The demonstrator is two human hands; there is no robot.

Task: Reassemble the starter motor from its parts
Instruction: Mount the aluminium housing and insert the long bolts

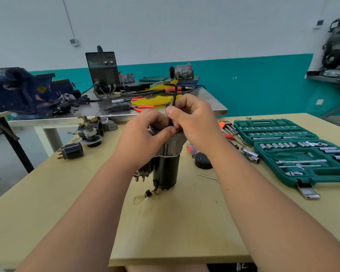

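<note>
Fingers [186, 104] of my right hand [196, 124] pinch the hex key [174, 97], left hand [143, 134] grips the starter motor [166, 169]; I fear a slip topples it

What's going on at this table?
A person is putting a starter motor back together. It stands upright on the wooden table. The right hand pinches an L-shaped hex key upright over the motor's top, while the left hand grips that top end. An open socket set lies to the right.
</note>
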